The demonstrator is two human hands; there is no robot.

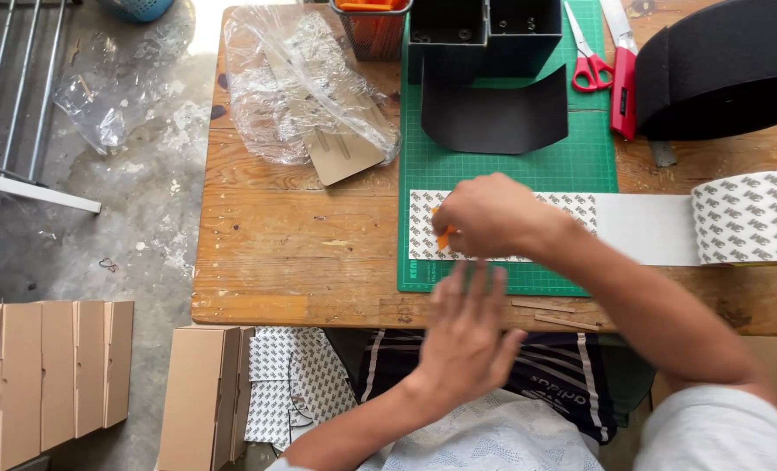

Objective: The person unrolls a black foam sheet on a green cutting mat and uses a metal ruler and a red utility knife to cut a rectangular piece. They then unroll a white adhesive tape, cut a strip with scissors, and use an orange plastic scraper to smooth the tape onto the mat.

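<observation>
My right hand [489,214] is closed around a small orange tool [442,237], pressing down on a strip of patterned white backing paper [423,218] unrolled across the green cutting mat [502,170]. The strip runs right to a large roll [746,216] of the same paper. My left hand [467,336] hovers flat with fingers together just off the table's near edge, blurred, holding nothing.
A curved black sheet [493,118] and dark boxes [484,35] sit at the mat's back. Red scissors [587,57], a red-handled knife [622,83], a big black roll [724,65], a crumpled plastic bag [305,83] and an orange mesh basket [371,26] lie around. Cardboard boxes [52,375] stand on the floor.
</observation>
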